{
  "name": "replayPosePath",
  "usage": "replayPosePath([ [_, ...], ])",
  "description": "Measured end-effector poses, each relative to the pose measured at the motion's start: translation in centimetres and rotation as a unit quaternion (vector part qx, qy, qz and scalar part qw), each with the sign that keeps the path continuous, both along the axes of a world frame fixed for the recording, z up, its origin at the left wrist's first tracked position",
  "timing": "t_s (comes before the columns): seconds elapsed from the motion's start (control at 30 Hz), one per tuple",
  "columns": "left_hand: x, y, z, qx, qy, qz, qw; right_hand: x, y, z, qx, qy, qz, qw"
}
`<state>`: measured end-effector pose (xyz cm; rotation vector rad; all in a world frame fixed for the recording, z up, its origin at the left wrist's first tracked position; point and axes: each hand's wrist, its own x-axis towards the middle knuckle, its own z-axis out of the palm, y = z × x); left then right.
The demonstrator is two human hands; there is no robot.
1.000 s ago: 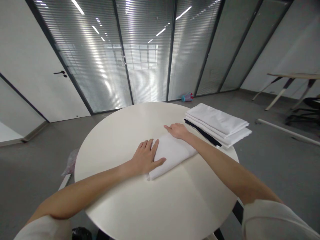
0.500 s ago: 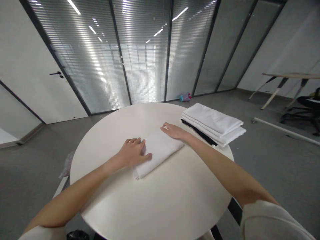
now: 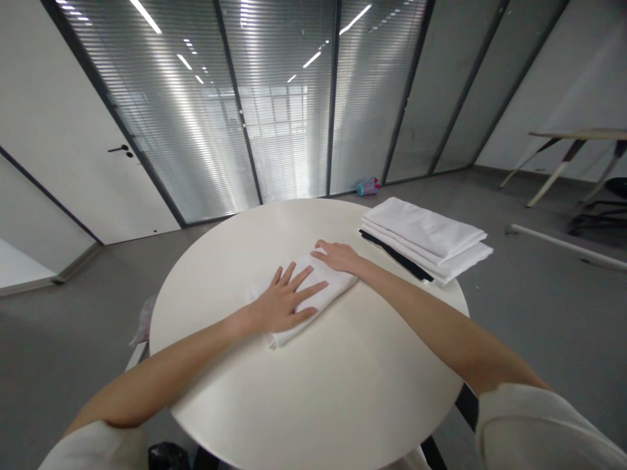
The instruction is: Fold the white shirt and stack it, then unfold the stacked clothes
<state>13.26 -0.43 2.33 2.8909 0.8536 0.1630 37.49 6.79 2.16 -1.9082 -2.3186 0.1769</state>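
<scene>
A folded white cloth (image 3: 331,291) lies on the round white table (image 3: 323,398), slanting away to the right. My left hand (image 3: 287,301) rests palm-down on its nearer left part, fingers spread wide, covering much of it. At the cloth's far right end is my right hand (image 3: 339,256), its fingers laid over the edge and not wrapped around anything I can see. To the right, a stack of folded white cloths (image 3: 424,228) sits by the table's edge, with a flat black thing (image 3: 398,256) showing under its near left side.
Beyond the table is a glass wall with blinds (image 3: 279,130), and a blue and purple cup-like object (image 3: 368,187) lies on the floor there. Another table (image 3: 578,135) stands at the right, near a white bar (image 3: 563,245) low over the floor. A clear plastic bag (image 3: 144,323) is at the left.
My left hand has moved right onto the cloth, and its fingers have spread out flat. My right hand stays at the cloth's far end. The view has shifted slightly.
</scene>
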Motion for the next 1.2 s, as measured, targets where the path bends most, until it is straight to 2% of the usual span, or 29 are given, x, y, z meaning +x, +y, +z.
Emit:
replayPosePath([
  [0.13, 0.2, -0.2, -0.2, 0.003, 0.002, 0.013, 1.000, -0.8, -0.5, 1.0, 0.083, 0.004, 0.041, 0.996],
  [0.2, 0.4, -0.2, -0.3, -0.007, 0.012, 0.020, 1.000, -1.2, -0.6, 0.7, 0.064, 0.032, 0.105, 0.992],
  [0.27, 0.5, 0.0, -0.2, -0.020, 0.012, 0.026, 0.999, -1.5, -0.5, 0.0, 0.007, 0.056, 0.154, 0.987],
  [0.37, -0.2, 1.3, 0.4, -0.047, -0.036, 0.030, 0.998, -1.4, -0.2, -1.0, -0.017, 0.075, 0.156, 0.985],
  [0.4, -0.6, 2.0, 0.6, -0.056, -0.068, 0.050, 0.995, -1.4, -0.2, -1.1, -0.010, 0.080, 0.152, 0.985],
  [0.47, -1.8, 3.7, 1.1, -0.070, -0.122, 0.129, 0.982, -1.3, -0.3, -0.9, 0.010, 0.077, 0.154, 0.985],
  [0.53, -2.9, 5.2, 1.4, -0.102, -0.127, 0.204, 0.965, -1.3, -0.6, -0.4, 0.026, 0.057, 0.164, 0.984],
  [0.57, -3.3, 5.8, 1.5, -0.129, -0.113, 0.215, 0.961, -1.2, -0.8, 0.0, 0.032, 0.046, 0.171, 0.984],
  [0.67, -4.0, 6.5, 1.6, -0.230, -0.091, 0.158, 0.956, -0.6, -1.2, 1.0, 0.030, 0.031, 0.194, 0.980],
  [0.77, -4.2, 6.1, 2.1, -0.302, -0.108, 0.103, 0.941, 0.3, -1.5, 2.0, -0.029, 0.055, 0.221, 0.973],
  [0.83, -4.5, 5.8, 2.8, -0.322, -0.113, 0.093, 0.935, 0.6, -1.8, 3.0, -0.052, 0.085, 0.233, 0.967],
  [0.9, -5.0, 5.6, 3.6, -0.319, -0.107, 0.105, 0.936, 0.6, -2.2, 4.2, -0.016, 0.103, 0.232, 0.967],
  [0.97, -5.5, 5.6, 4.4, -0.288, -0.116, 0.140, 0.940, 0.3, -2.8, 5.6, 0.068, 0.098, 0.211, 0.970],
  [1.0, -5.6, 5.7, 4.6, -0.248, -0.144, 0.161, 0.944, 0.2, -3.2, 6.2, 0.119, 0.089, 0.192, 0.970],
  [1.07, -5.7, 5.8, 4.6, -0.113, -0.241, 0.183, 0.946, -0.2, -4.1, 7.4, 0.220, 0.065, 0.147, 0.962],
  [1.13, -5.6, 6.1, 4.3, 0.048, -0.325, 0.159, 0.931, -0.3, -4.7, 8.2, 0.290, 0.039, 0.118, 0.949],
  [1.2, -5.5, 6.4, 3.8, 0.151, -0.336, 0.108, 0.923, -0.2, -5.1, 8.4, 0.310, 0.002, 0.115, 0.944],
])
